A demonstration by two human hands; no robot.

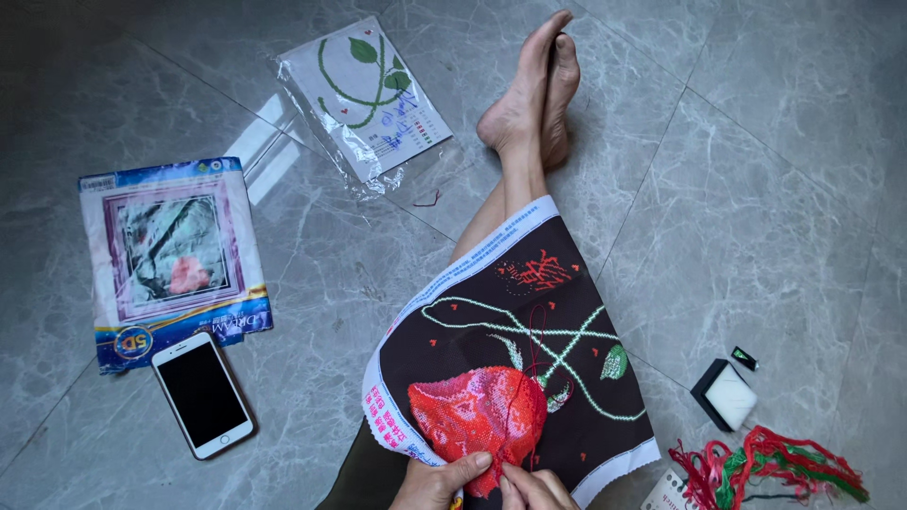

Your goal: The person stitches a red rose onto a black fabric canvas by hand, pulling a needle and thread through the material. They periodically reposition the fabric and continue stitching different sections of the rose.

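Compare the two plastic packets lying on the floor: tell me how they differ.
The blue-edged packet by the phone is opaque and colourfully printed, framing a pink flower picture; the clear packet near the feet is see-through, showing a white sheet with a green vine and leaves. The blue-edged packet looks larger and lies flat; the clear packet's wrap is crinkled at its lower edge. Both rest untouched on the grey tiles.

Both hands sit close together at the bottom edge of the black cloth (515, 359). The left hand (436, 482) lies on the cloth's near edge, with its thumb stretched flat across the red stitched part. The right hand (537, 489) is just beside it, touching it, fingers curled in and pinched together on the cloth. Only the hands show; the wrists and arms are cut off. The two bare legs lie under the cloth, and the feet rest together past its far end.
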